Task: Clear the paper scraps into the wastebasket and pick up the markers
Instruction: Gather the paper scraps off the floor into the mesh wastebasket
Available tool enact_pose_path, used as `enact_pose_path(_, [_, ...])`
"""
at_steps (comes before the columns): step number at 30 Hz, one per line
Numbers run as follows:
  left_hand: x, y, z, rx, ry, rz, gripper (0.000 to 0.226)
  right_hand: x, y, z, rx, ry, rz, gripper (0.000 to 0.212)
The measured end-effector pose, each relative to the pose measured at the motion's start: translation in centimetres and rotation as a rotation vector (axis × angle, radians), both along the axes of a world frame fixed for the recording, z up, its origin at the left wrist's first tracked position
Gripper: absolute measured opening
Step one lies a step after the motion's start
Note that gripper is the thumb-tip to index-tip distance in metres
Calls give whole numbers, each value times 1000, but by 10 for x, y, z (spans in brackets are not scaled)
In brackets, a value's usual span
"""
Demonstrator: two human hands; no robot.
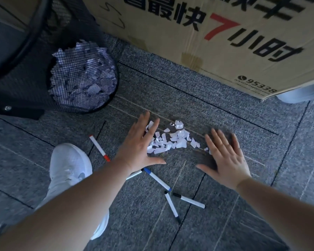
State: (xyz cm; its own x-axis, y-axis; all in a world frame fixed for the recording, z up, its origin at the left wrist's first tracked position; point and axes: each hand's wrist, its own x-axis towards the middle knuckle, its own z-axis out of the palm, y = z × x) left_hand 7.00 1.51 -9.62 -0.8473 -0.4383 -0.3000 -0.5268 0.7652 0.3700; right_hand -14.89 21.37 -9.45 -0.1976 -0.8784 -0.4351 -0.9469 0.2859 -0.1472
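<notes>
Markers lie nearest: two black-capped markers (181, 202) form a V on the carpet, a blue marker (157, 179) slants just beyond them with another partly hidden under the left wrist, and a red-capped marker (99, 148) sits apart beside a white shoe (71, 165). All are slim white plastic barrels, smooth and apt to roll.

Next out, the left hand (140, 144) and right hand (227, 157) are both spread flat, fingers straight, gripping nothing, set on either side of the paper scraps (169, 140). The left fingers touch the pile's edge; the right hand is just beside a few stray bits. The scraps are small, torn, white, thin and light, some crumpled, heaped loosely on a grey, coarse-textured carpet floor (216, 109) that will likely snag the smaller pieces.

The step in hand looks like gathering. It would go best by drawing both palms inward, edges low against the carpet, packing the pile tight before scooping from underneath, so little slips out during the lift. Slow movement matters; such paper flutters.

Farther off on the left stands the wastebasket (83, 77), black wire mesh, round, already holding white paper. Beyond lies a printed cardboard box (188, 42), matte brown.
</notes>
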Motion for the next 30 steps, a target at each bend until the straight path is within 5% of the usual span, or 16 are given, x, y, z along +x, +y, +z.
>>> enact_pose_path(5, [-12, 11, -6, -143, -74, -10, 118, 20, -35, -6, -81, 15, 43, 90])
enact_pose_path(17, [-1, 5, -19, -429, 164, -35, 56, 34, -103, -22, -336, -113, 335, 56])
enact_pose_path(26, [-8, -2, -8, -315, 177, -232, 8, 43, -99, -22, -519, -134, 422, 12])
enact_pose_path(30, [-19, -16, 7, -236, 50, -362, 19, 46, -104, -15, -422, -160, 424, 3])
